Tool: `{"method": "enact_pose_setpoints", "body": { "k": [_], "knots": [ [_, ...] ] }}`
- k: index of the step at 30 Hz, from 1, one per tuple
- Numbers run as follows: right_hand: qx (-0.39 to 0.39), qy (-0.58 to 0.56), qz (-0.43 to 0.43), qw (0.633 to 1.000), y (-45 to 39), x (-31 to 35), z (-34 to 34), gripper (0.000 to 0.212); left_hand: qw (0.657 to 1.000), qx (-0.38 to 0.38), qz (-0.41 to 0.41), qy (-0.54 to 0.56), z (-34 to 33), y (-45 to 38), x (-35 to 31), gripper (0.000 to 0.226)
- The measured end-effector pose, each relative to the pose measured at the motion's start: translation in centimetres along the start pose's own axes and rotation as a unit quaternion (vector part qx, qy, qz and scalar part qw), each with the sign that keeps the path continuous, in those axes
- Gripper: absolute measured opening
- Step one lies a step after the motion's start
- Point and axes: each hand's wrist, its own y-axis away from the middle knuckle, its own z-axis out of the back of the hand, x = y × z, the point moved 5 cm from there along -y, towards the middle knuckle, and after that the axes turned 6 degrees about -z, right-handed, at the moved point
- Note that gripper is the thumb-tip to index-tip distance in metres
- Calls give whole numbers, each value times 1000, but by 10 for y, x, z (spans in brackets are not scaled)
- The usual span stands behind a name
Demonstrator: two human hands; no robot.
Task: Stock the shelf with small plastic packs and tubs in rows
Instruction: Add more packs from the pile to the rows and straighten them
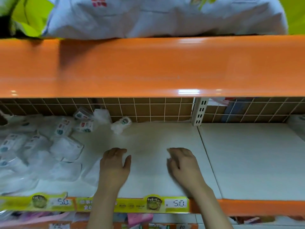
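Both my hands reach over the white shelf board (148, 179). My left hand (114, 166) hovers palm down with fingers loosely curled, beside the edge of a clear plastic pack (92, 172); it holds nothing that I can see. My right hand (183, 164) is also palm down, fingers loosely bent, empty and blurred by motion. Several clear plastic packs (66, 149) with white contents lie in a loose heap on the left of the shelf. One small pack (121, 123) lies alone by the back wall.
An orange shelf front (148, 66) overhangs the board, with a large white bag (165, 15) on top. A wire grid (148, 109) backs the shelf, and a slotted upright (198, 111) divides it. Price labels (178, 203) line the front edge. The lower shelf holds pink packets (140, 219).
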Motion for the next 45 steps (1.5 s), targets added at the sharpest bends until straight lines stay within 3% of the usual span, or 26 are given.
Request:
{"method": "enact_pose_setpoints", "body": {
  "k": [4, 10, 15, 21, 26, 33, 45],
  "knots": [
    [3, -2, 8, 1000, -5, 13, -6, 43, 1000, 2, -4, 1, 6, -7, 10, 32],
    [-8, -21, -1, 1000, -13, 45, -22, 59, 998, 50, -27, -25, 19, -23, 49, 52],
    [-73, -47, -37, 996, -19, 99, -36, 45, 994, 88, -55, -44, 51, -51, 97, 51],
    [-61, -39, -34, 997, -24, 172, -81, 53, 998, 30, -50, -9, 105, -59, 171, 55],
    [-51, -41, -30, 997, -22, 216, -106, 44, 994, -33, -92, 45, 140, -60, 196, 35],
    [-39, -9, -26, 999, -20, 234, -124, 48, 994, 1, -72, 78, 130, -55, 226, 41],
    [-36, -35, -17, 999, -23, 233, -127, 38, 995, 16, -83, 43, 128, -53, 211, 42]
  ]
}}
